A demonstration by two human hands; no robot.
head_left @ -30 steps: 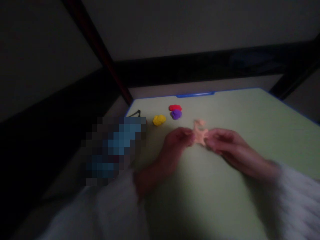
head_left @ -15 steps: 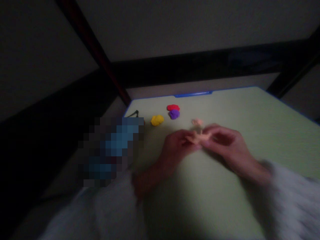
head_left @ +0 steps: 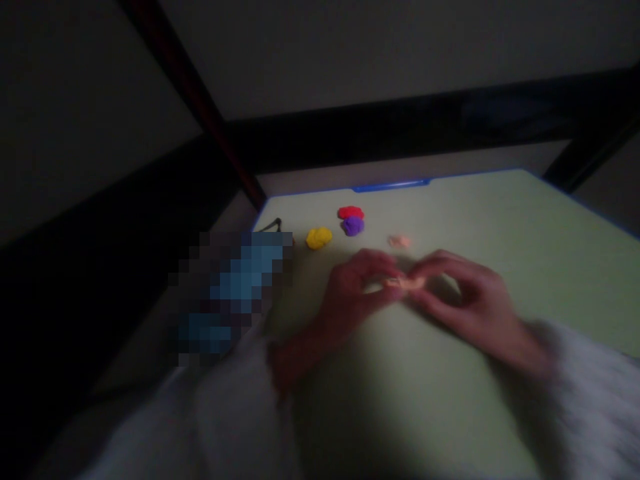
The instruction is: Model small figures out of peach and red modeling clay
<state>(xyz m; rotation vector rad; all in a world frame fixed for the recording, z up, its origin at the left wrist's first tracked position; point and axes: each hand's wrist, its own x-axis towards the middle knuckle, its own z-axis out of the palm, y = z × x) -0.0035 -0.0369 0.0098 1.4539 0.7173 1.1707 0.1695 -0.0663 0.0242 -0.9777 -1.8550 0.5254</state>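
Differs from one second ago in the peach piece (head_left: 411, 285), spread flat then, now bunched into a strip between left hand (head_left: 350, 293) and right hand (head_left: 475, 300). Shows both closed to a narrow pinch on it. Includes a small peach scrap (head_left: 399, 241) just beyond both hands.
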